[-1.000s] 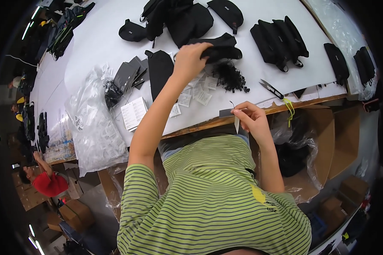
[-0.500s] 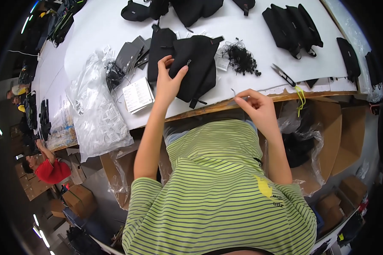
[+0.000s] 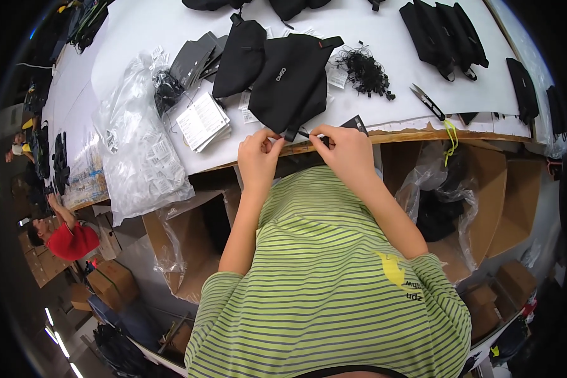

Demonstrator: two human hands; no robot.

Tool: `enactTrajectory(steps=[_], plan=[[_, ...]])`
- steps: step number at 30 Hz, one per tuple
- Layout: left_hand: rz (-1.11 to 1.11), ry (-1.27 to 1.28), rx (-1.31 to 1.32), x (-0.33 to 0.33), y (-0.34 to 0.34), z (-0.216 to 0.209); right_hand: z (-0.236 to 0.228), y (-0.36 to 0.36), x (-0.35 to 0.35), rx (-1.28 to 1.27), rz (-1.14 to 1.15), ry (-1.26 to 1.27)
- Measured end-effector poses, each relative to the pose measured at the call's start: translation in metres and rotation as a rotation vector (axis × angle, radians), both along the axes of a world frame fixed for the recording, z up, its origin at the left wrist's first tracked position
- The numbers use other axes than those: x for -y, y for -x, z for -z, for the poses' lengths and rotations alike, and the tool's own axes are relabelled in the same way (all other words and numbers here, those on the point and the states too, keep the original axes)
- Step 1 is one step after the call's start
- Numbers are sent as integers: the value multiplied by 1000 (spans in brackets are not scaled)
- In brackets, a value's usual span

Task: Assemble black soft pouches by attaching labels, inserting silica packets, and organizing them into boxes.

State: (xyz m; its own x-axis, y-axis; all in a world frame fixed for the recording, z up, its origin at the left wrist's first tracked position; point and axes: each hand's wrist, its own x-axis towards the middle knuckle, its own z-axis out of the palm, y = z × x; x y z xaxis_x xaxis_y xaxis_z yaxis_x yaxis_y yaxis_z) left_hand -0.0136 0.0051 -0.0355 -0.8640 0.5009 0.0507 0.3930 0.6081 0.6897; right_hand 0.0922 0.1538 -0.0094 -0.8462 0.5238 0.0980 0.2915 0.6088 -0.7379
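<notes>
A black fabric bag lies on the white-covered table, its short strap tab pointing at the front edge. At that tab my left hand is closed in a pinch on its left side. My right hand pinches a thin black cord beside the same tab. From behind my right hand's fingers a black card tag sticks out; whether the cord joins it is hidden. A second black bag lies left of the first, partly touching it.
A pile of black tag cords, thread snips and folded black bags lie to the right. To the left are white cards, dark cards and a clear plastic bag. Open cartons stand under the table edge.
My left hand has come off the bag's face down to its tab. My right hand has moved left to meet it. The black card tag now shows by my right hand.
</notes>
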Motion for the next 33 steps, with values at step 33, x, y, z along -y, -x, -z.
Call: enactTrajectory(steps=[33], plan=[[78, -321, 524, -16, -6, -19, 11, -6, 5, -149, -53, -110]])
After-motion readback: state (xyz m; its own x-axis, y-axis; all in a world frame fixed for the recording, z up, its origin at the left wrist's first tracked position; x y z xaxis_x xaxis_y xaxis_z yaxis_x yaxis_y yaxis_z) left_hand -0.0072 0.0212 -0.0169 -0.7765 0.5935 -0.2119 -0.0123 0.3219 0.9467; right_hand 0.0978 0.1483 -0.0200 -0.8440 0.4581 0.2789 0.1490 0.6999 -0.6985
